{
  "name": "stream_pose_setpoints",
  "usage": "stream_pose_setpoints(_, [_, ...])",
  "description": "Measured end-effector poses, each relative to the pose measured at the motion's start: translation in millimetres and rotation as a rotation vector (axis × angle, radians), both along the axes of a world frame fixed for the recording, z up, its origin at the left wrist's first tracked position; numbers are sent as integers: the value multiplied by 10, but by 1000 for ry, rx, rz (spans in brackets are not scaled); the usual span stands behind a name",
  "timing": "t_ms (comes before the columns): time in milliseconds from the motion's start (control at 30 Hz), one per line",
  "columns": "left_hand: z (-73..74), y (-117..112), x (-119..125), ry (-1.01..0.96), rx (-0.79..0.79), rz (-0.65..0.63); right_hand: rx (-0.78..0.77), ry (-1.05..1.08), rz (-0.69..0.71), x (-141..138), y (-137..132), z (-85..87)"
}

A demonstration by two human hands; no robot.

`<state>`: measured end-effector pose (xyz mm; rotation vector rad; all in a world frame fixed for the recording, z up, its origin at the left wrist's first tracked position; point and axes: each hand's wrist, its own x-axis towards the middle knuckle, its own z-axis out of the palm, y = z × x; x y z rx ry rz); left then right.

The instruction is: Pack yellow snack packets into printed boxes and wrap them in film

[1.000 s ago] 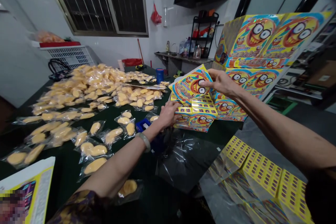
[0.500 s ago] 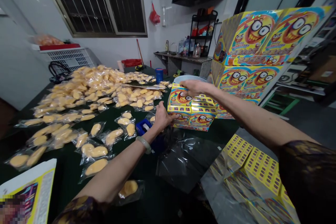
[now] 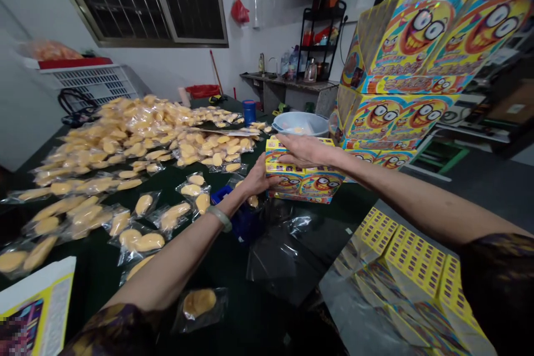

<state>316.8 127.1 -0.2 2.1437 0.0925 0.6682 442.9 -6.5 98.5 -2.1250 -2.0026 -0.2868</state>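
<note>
Several yellow cartoon-face boxes (image 3: 319,182) are stacked in front of me on the dark table. My left hand (image 3: 258,178) grips the stack's left side, its thumb across the front and its fingers up along the edge. Across the top of the upper box lies my right hand (image 3: 306,150), flat with fingers stretched out, hiding much of that box's front. A blue tape dispenser-like object (image 3: 242,217) sits just below my left wrist. Clear plastic film (image 3: 287,256) is spread on the table before the stack.
Wrapped yellow oval pieces (image 3: 142,122) heap up on the left. A pale blue basin (image 3: 300,120) and a blue canister (image 3: 249,113) stand behind the boxes. Tall stacked boxes (image 3: 384,114) rise on the right; more film-covered yellow boxes (image 3: 417,258) are at lower right.
My right hand has gone from gripping the upper box's top edge to lying flat over it. The upper box sits lower, evened with the stack. The view has shifted slightly.
</note>
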Motion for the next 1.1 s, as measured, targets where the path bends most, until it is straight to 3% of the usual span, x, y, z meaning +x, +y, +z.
stream_pose_setpoints(133, [16, 13, 9, 33, -66, -63, -114, -29, -16, 29, 47, -28])
stream_pose_setpoints(200, [35, -10, 7, 7, -14, 0, -153, -6, -24, 62, 69, -40])
stream_pose_setpoints(300, [79, -58, 12, -80, 239, 140, -176, 0, -27, 97, 88, -63])
stream_pose_setpoints(467, [169, -96, 19, -54, 733, 128, -184, 29, -1, 108, 85, -89])
stream_pose_setpoints(567, [175, -84, 18, -33, 899, 232, -161, 48, 21, 103, 67, -144])
stream_pose_setpoints(633, [138, -49, 28, -42, 968, 237, -142, 33, 13, 92, 65, -216])
stream_pose_setpoints(867, [-32, 60, 119, 51, 994, 205, -107, -82, 6, 149, 156, -513])
stream_pose_setpoints(1100, [144, 19, 277, 178, 969, 279, -42, -22, 31, 330, 337, -546])
